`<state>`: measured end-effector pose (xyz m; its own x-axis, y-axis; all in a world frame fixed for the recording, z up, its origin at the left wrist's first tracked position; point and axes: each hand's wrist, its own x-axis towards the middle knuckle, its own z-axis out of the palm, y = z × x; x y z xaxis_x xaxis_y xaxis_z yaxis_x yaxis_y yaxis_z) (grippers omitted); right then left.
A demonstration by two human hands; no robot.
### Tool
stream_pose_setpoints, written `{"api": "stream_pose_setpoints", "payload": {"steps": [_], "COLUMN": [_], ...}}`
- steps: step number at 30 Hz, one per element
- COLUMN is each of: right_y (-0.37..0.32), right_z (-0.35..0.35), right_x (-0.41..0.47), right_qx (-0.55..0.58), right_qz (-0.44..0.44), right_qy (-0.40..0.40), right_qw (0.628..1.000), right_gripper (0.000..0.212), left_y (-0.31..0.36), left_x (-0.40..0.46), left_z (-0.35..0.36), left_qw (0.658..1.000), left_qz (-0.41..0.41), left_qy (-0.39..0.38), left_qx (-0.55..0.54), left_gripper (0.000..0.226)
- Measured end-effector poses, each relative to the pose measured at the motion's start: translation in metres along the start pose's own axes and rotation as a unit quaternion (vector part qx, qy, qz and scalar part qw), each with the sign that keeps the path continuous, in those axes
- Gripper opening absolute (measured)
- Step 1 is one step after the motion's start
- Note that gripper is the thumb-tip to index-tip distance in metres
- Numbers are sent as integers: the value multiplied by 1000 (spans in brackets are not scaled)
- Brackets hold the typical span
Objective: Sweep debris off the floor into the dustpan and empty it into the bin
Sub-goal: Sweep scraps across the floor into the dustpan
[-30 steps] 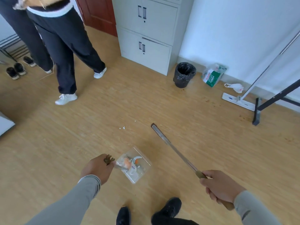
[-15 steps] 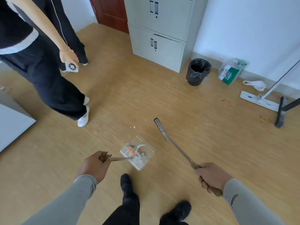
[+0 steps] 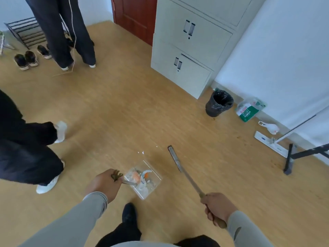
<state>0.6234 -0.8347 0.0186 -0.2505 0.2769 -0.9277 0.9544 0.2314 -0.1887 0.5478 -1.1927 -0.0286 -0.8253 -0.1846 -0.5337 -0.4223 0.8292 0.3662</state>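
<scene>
My left hand [image 3: 104, 184] grips the handle of a clear dustpan [image 3: 153, 172], held low over the wood floor with orange and white debris [image 3: 140, 176] inside. My right hand [image 3: 216, 205] grips the wooden end of a long thin broom [image 3: 179, 167], whose narrow head points away from me just right of the pan. A few white scraps [image 3: 141, 152] lie on the floor beyond the pan. The bin [image 3: 219, 103], lined with a black bag, stands at the far right beside the cabinet.
A grey metal cabinet [image 3: 187, 50] stands against the wall. A green-white bag [image 3: 248, 110], a white bag [image 3: 269, 127] and a flat mop [image 3: 270, 142] lie right of the bin. Two people's legs [image 3: 67, 32] [image 3: 26, 150] stand at left, near shoes [image 3: 26, 58]. My foot [image 3: 129, 213] is below the pan.
The view has turned left and moved forward, so the bin now sits further right. Both hands keep the same hold on the dustpan and broom. The person at left has shifted closer.
</scene>
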Motion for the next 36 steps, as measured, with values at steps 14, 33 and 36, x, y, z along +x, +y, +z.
{"api": "stream_pose_setpoints", "payload": {"steps": [14,33,36], "right_y": [-140,-183,-173], "right_z": [-10,-41,-46], "right_x": [86,73,54], "right_qx": [-165,-275,-274], "right_qz": [-68,-11,-12], "right_qy": [28,-113,-94], "right_qw": [984,955,957], "right_gripper": [24,32,38], "left_y": [-4,0,-2], "left_x": [95,130,127], "left_z": [12,14,14], "left_qw": [998,995,995], "left_qz": [-59,-64,-63], "left_qy": [-6,-21,-22], "left_qx": [37,77,67], "left_gripper": [19,22,20]}}
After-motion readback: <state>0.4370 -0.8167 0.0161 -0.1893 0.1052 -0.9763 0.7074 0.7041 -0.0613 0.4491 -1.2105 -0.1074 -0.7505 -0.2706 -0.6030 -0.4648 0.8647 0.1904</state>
